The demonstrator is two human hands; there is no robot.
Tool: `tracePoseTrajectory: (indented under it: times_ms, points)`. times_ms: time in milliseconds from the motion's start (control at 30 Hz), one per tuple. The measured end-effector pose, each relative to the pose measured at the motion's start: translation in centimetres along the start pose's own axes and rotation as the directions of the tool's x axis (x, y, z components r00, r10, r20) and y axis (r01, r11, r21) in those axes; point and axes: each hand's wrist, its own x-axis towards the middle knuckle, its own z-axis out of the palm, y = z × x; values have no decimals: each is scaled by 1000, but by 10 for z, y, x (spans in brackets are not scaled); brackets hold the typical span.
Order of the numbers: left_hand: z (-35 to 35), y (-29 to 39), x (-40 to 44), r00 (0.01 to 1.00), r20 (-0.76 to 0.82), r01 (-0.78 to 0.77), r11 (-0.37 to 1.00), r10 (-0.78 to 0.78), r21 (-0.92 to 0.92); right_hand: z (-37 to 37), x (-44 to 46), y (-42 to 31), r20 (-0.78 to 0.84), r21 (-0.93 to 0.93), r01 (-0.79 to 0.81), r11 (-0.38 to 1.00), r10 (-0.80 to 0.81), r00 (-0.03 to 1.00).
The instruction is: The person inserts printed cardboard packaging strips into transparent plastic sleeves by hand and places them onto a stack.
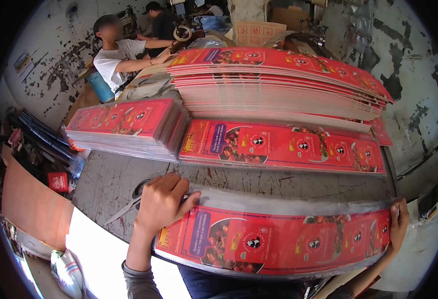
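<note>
A long red printed banner (pixel 284 244) in a clear plastic sleeve lies across the front edge of the table, bowed toward me. My left hand (pixel 164 202) is closed at its upper left corner, fingers curled and thumb on the clear plastic edge. At the opposite end, my right hand (pixel 398 226) grips the short side, with its fingers partly hidden. Scissors (pixel 129 203) with dark handles lie beside my left wrist, partly covered by it. Just beyond the banner is a low stack of similar sleeved banners (pixel 284 147).
A tall stack of red printed boards (pixel 279 94) rises at the back. To its left sits a plastic-wrapped pile (pixel 124 122). The scratched grey table (pixel 104 174) carries these. A person in a white shirt (pixel 114 65) works across the table, and others are farther back.
</note>
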Motion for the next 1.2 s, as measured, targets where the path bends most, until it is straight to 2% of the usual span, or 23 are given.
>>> tracePoseTrajectory:
  times_ms: [200,300,367,567,733,800,867,933,1000,1067,1200]
  points:
    - [-3,-6,-2,1000,2,2,1000,-2,-10,-1,0,1,-8,-3,2,1000,-2,1000]
    - [0,-15,-5,1000,-6,-18,997,18,-76,0,0,1,-11,-2,-1,1000,1,1000]
    - [2,-19,-6,996,-87,-38,987,24,-159,-1,0,1,-10,-9,2,1000,-2,1000]
    - [-5,-21,-6,997,-54,-59,987,52,-153,-1,1,0,2,36,13,999,-13,1000]
    - [-8,-19,-6,988,-153,-56,986,32,-156,0,0,2,-112,-1,126,992,-125,986]
    - [-9,-19,-9,987,-77,115,954,-142,-278,-1,0,5,-116,-16,104,994,-105,988]
    - [-10,-22,-11,987,-63,120,943,-146,-311,0,0,0,-148,-18,122,992,-124,981]
    - [-12,-22,-12,957,99,288,872,-272,-395,0,0,0,-138,-4,119,993,-119,983]
    - [-15,-25,-11,959,122,285,873,-258,-395,1,2,-1,-156,-32,134,990,-138,978]
    - [-18,-26,-10,915,284,393,794,-286,-465,1,2,-2,-177,-41,139,989,-144,974]
    - [-10,-33,-14,916,342,377,744,-211,-551,3,1,1,-182,-125,149,981,-170,969]
